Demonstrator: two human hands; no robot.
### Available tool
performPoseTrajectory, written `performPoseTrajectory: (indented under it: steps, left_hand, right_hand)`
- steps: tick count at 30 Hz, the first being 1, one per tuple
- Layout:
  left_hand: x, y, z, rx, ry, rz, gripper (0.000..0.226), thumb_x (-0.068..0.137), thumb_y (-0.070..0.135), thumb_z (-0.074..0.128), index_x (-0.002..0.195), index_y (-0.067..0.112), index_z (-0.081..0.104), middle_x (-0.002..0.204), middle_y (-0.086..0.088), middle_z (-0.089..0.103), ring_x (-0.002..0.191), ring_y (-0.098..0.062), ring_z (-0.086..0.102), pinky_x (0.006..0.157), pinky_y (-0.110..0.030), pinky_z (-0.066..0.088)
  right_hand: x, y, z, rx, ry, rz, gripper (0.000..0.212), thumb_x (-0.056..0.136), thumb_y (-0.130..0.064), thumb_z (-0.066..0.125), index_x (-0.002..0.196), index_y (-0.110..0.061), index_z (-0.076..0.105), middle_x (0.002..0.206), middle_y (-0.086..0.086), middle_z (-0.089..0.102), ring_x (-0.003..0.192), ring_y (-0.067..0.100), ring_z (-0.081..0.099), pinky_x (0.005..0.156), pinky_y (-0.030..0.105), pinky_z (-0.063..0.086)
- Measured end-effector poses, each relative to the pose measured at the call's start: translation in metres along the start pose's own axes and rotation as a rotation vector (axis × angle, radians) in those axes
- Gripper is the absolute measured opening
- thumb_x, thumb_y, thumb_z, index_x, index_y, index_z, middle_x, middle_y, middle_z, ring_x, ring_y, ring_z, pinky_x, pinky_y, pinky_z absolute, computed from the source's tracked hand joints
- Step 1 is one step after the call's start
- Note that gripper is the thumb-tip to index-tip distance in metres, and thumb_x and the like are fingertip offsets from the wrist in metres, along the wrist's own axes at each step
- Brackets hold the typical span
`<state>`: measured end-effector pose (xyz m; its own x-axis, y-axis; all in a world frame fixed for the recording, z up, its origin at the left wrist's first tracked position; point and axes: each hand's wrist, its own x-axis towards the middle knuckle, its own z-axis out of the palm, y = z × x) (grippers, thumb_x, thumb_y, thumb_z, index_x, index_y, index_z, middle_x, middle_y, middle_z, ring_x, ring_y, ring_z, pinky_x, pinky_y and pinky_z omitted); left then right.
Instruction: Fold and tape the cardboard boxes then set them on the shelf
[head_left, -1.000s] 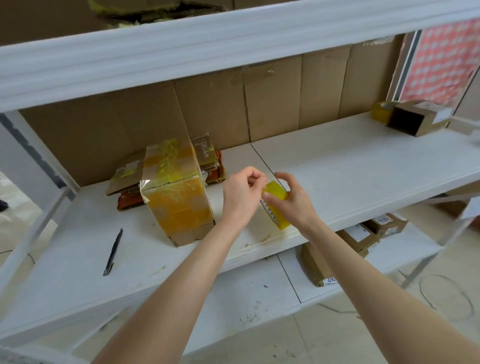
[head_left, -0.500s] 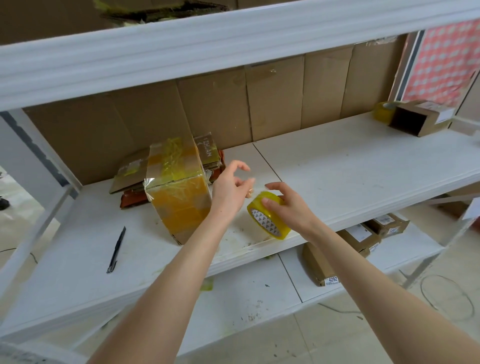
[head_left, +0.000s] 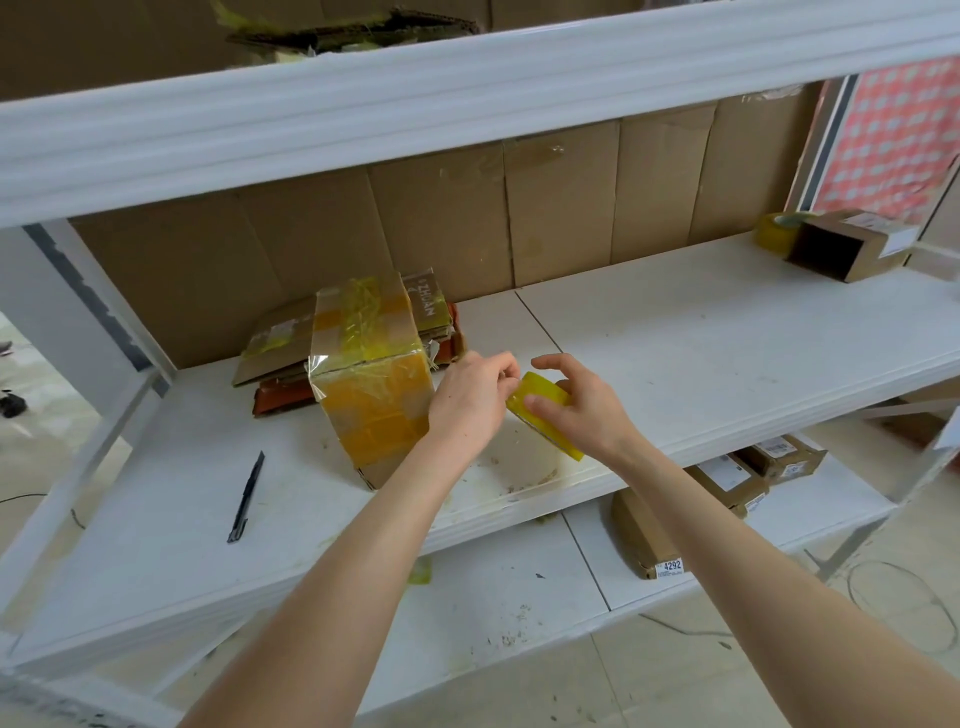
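Observation:
A cardboard box (head_left: 369, 395) wrapped in yellowish clear tape stands on the white middle shelf (head_left: 701, 353), tilted on a corner against a stack of flat cardboard (head_left: 275, 338). My right hand (head_left: 582, 410) grips a yellow tape roll (head_left: 543, 392) just right of the box, above the shelf's front part. My left hand (head_left: 467, 402) is between the box and the roll, with its fingertips pinched at the roll's upper edge. Whether a loose tape end is between the fingers is too small to tell.
A black pen-like tool (head_left: 245, 499) lies on the shelf's left. At the far right lie an open small box (head_left: 852, 249) and another tape roll (head_left: 776, 234). Labelled boxes (head_left: 727, 480) sit on the lower shelf. The upper shelf beam (head_left: 467, 98) hangs overhead.
My left hand came off the roll and opened half a second ago, and has now returned and pinched its edge. My right hand has turned the roll more edge-on.

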<state>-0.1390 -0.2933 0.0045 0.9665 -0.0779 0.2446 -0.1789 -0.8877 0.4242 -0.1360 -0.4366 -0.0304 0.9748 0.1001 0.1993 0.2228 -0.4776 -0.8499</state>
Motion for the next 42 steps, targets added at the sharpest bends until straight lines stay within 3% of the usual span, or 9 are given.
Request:
performPoseTrajectory:
  steps: [6, 14, 19, 24, 27, 30, 33, 37, 42]
  left_hand:
    - [-0.005, -0.002, -0.017, 0.326, 0.140, 0.037, 0.029, 0.096, 0.042, 0.049, 0.098, 0.015, 0.057, 0.109, -0.004, 0.043, 0.071, -0.018, 0.053, 0.057, -0.027, 0.043]
    - [-0.062, -0.056, -0.044, -0.011, 0.580, 0.161, 0.019, 0.093, 0.009, 0.053, 0.100, 0.007, 0.070, 0.103, -0.002, 0.059, 0.098, -0.013, 0.052, 0.078, -0.010, 0.041]
    - [-0.083, -0.100, -0.061, -0.111, 0.800, -0.024, 0.030, 0.093, -0.007, 0.048, 0.116, 0.000, 0.065, 0.111, -0.014, 0.057, 0.106, -0.011, 0.046, 0.092, -0.003, 0.031]
    - [-0.065, -0.089, -0.055, -0.023, 0.702, 0.038, 0.033, 0.094, -0.003, 0.047, 0.125, -0.002, 0.059, 0.132, -0.015, 0.056, 0.132, -0.027, 0.041, 0.112, -0.029, 0.029]
    - [-0.050, -0.089, -0.048, 0.067, 0.530, -0.036, 0.038, 0.100, 0.009, 0.042, 0.137, 0.004, 0.047, 0.149, -0.006, 0.039, 0.145, -0.020, 0.016, 0.119, -0.043, 0.019]
    - [-0.045, -0.100, -0.044, -0.025, 0.513, -0.102, 0.048, 0.102, 0.019, 0.037, 0.148, 0.007, 0.028, 0.159, -0.001, 0.014, 0.145, -0.009, -0.002, 0.118, -0.029, 0.015]
    - [-0.044, -0.108, -0.044, -0.193, 0.548, -0.173, 0.065, 0.099, 0.029, 0.046, 0.152, 0.011, 0.012, 0.161, -0.001, 0.001, 0.143, -0.008, 0.006, 0.104, -0.006, 0.013]
    - [-0.040, -0.120, -0.044, -0.294, 0.477, -0.248, 0.078, 0.093, 0.040, 0.054, 0.153, 0.021, 0.009, 0.156, -0.001, 0.026, 0.139, -0.022, 0.031, 0.104, -0.026, 0.031]
    - [-0.037, -0.138, -0.052, -0.359, 0.536, -0.176, 0.060, 0.092, 0.023, 0.059, 0.146, 0.015, 0.035, 0.133, -0.014, 0.056, 0.115, -0.032, 0.057, 0.095, -0.042, 0.049]
  right_hand:
    - [0.017, 0.000, 0.007, -0.110, 0.018, -0.045, 0.038, 0.086, -0.031, 0.066, 0.122, -0.030, 0.055, 0.092, 0.000, 0.063, 0.088, 0.023, 0.058, 0.074, 0.031, 0.048]
    - [0.042, 0.024, 0.052, -0.580, -0.115, -0.010, 0.039, 0.093, -0.028, 0.055, 0.132, -0.031, 0.049, 0.122, 0.009, 0.059, 0.117, 0.030, 0.051, 0.092, 0.035, 0.042]
    - [0.033, -0.018, 0.068, -0.142, 0.232, -0.164, 0.026, 0.098, -0.016, 0.049, 0.120, -0.016, 0.062, 0.114, 0.005, 0.057, 0.102, 0.024, 0.057, 0.087, 0.039, 0.047]
    - [0.001, -0.078, 0.096, -0.059, 0.287, -0.503, 0.039, 0.095, -0.018, 0.054, 0.132, -0.006, 0.053, 0.129, 0.011, 0.051, 0.118, 0.024, 0.052, 0.094, 0.030, 0.043]
    - [0.003, -0.086, 0.111, -0.170, 0.125, -0.393, 0.057, 0.099, -0.030, 0.050, 0.148, -0.008, 0.032, 0.154, 0.011, 0.031, 0.135, 0.025, 0.041, 0.100, 0.036, 0.042]
    - [0.009, -0.080, 0.117, -0.135, 0.094, -0.313, 0.061, 0.100, -0.032, 0.046, 0.152, -0.011, 0.023, 0.154, 0.007, 0.034, 0.132, 0.026, 0.045, 0.099, 0.036, 0.042]
    - [0.020, -0.076, 0.116, -0.178, 0.139, -0.322, 0.061, 0.098, -0.040, 0.048, 0.150, -0.014, 0.030, 0.146, 0.006, 0.047, 0.120, 0.028, 0.055, 0.089, 0.037, 0.046]
    - [0.030, -0.078, 0.111, -0.217, 0.156, -0.272, 0.080, 0.081, -0.062, 0.060, 0.146, -0.019, 0.038, 0.118, 0.003, 0.057, 0.100, 0.023, 0.057, 0.079, 0.039, 0.050]
    - [0.037, -0.074, 0.110, -0.084, 0.202, -0.270, 0.061, 0.078, -0.044, 0.073, 0.134, -0.024, 0.057, 0.089, -0.005, 0.058, 0.081, 0.014, 0.057, 0.074, 0.027, 0.049]
